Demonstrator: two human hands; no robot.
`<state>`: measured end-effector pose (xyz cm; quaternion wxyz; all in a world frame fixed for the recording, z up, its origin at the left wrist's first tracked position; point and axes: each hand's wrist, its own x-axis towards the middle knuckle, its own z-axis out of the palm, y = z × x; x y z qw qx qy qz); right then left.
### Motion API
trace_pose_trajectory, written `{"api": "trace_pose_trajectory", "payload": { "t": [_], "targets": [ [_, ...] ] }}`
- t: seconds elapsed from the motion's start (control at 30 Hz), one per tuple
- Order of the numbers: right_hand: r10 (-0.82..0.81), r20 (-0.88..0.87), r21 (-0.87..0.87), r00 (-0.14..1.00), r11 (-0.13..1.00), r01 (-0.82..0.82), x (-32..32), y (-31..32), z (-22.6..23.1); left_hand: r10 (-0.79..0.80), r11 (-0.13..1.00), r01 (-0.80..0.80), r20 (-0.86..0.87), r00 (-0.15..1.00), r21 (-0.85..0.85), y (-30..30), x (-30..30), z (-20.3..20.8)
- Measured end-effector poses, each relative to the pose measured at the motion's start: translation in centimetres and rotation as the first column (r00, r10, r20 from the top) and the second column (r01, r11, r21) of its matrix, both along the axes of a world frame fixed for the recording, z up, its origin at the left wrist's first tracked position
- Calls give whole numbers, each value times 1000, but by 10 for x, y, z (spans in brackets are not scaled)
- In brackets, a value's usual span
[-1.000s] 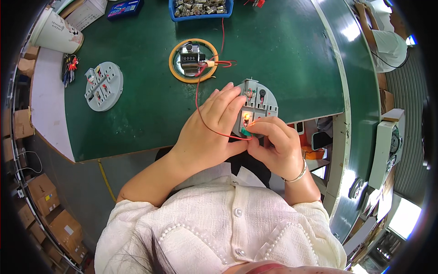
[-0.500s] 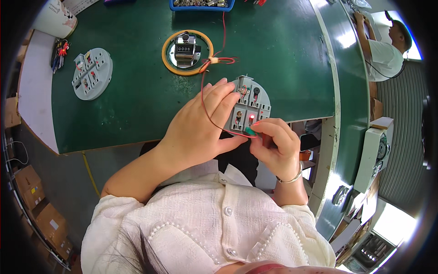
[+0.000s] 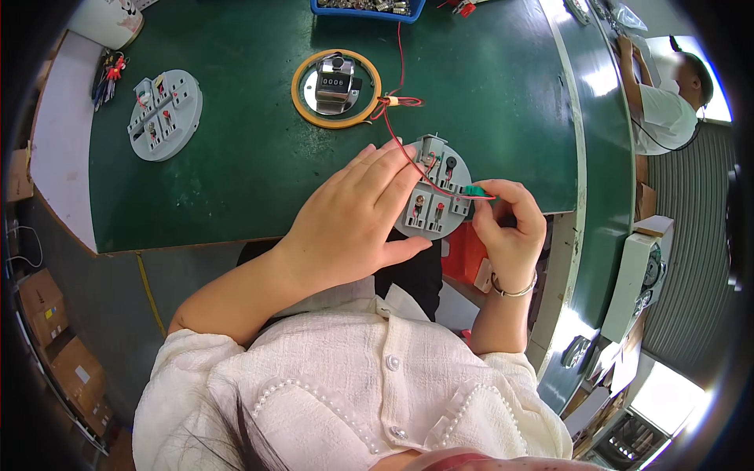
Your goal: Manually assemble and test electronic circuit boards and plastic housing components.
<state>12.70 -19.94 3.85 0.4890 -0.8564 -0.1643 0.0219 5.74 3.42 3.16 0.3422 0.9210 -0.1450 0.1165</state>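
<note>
A round grey plastic board lies at the table's near edge. It carries small parts: a motor-like metal part, a black round buzzer, a tiny bulb and a red LED, which is unlit. My left hand grips the board along its left side, fingers stretched over the rim and thumb at the near edge. Between the thumb and fingertips of my right hand is a green connector with red and dark wires, at the board's right edge. Its contact tips are too small to make out.
A tally counter sits inside a yellow-orange ring, with the wire bundle beside it. Another grey board lies left. A blue bin of small metal parts stands at the back. A person works at the right.
My right hand has moved up and right with the green connector, from the board's near edge to its right edge. The red LED was glowing and is now dark.
</note>
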Motion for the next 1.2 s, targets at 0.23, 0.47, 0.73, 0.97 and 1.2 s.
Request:
{"api": "trace_pose_trajectory", "payload": {
  "t": [0.23,0.47,0.73,0.97,1.2],
  "targets": [
    [132,101,-142,986,983,-117,4,6,14,2,1000,-2,36,999,-15,2,0,-3],
    [108,63,-46,992,993,-105,4,-1,1,-13,1000,12,19,1000,29,0,-2,-2],
    [35,54,22,998,999,-36,9,-2,5,-6,1000,6,18,1000,1,1,-1,-3],
    [-301,64,96,952,951,294,33,-5,-17,2,1000,-1,27,1000,-12,2,2,-1],
    [-107,246,-182,963,971,155,31,-19,-18,78,997,-83,250,965,11,19,-13,8]
  ]
}}
